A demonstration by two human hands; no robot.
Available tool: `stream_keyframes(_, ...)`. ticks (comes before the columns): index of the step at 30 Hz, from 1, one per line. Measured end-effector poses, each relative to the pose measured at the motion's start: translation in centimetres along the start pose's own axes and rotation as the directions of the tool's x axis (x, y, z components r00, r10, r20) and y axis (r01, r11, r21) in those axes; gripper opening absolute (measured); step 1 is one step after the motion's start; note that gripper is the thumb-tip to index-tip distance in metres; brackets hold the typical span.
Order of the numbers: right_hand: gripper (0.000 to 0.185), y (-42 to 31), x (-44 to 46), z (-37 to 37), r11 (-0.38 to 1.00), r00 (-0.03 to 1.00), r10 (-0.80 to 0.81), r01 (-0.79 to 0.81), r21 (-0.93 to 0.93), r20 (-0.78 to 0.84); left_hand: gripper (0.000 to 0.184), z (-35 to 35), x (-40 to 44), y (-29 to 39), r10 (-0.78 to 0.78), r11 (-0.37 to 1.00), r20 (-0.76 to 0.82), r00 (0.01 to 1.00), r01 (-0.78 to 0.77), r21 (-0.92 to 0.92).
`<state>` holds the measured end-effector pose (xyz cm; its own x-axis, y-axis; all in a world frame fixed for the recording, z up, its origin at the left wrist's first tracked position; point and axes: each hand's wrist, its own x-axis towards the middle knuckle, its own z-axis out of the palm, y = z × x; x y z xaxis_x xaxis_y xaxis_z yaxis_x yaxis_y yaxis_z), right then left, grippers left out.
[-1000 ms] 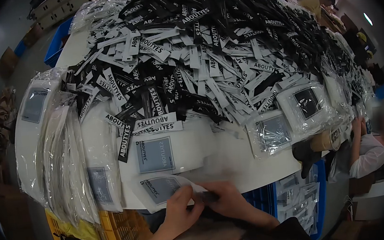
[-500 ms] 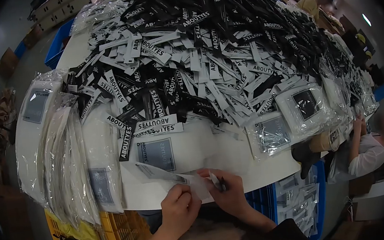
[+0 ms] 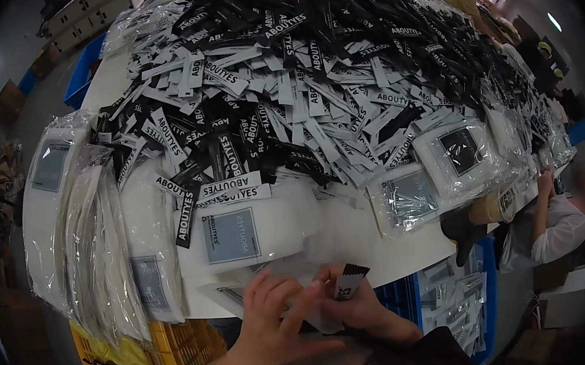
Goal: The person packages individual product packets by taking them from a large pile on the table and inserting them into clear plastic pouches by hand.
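Note:
At the table's near edge, my right hand (image 3: 354, 306) is closed around a narrow black-and-white sachet (image 3: 349, 283) with a saw-toothed end that sticks up from the grip. A translucent plastic bag (image 3: 319, 316) hangs between my two hands, partly hidden by them. My left hand (image 3: 272, 316) is beside it with fingers spread, slightly blurred; whether a fingertip touches the bag I cannot tell. Just beyond lies a stack of frosted bags with a grey printed label (image 3: 231, 235). Another labelled bag (image 3: 224, 295) lies under my left fingers at the edge.
A large heap of ABOUTYES sachets (image 3: 311, 88) covers the table (image 3: 213, 308). Filled clear packs (image 3: 54, 222) stand at left, others (image 3: 457, 154) at right, near a paper cup (image 3: 492, 207). Below are a yellow crate (image 3: 188, 346) and a blue bin (image 3: 491, 304). Co-workers are at right.
My left hand has opened from a pinch and spread its fingers. The sachet in my right hand now stands up more visibly. The labelled bag has dropped lower towards the table edge.

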<state>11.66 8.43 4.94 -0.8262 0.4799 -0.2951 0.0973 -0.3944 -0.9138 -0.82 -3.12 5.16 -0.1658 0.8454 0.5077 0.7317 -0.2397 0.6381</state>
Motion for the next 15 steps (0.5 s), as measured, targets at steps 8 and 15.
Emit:
stream_keyframes(8,0.011,1.0,0.9,-1.7,0.938,0.907,-0.329,0.345,0.016,-0.263,0.091,2.7,-0.5,-1.9,-0.434,0.898,0.159,0.887,0.439,0.000)
stream_keyframes(15,0.018,1.1,1.6,0.0,0.925,0.927,-0.374,0.375,0.055,-0.034,0.091,2.3,-0.1,-1.4,-0.456,0.870,0.149,0.877,0.475,-0.134)
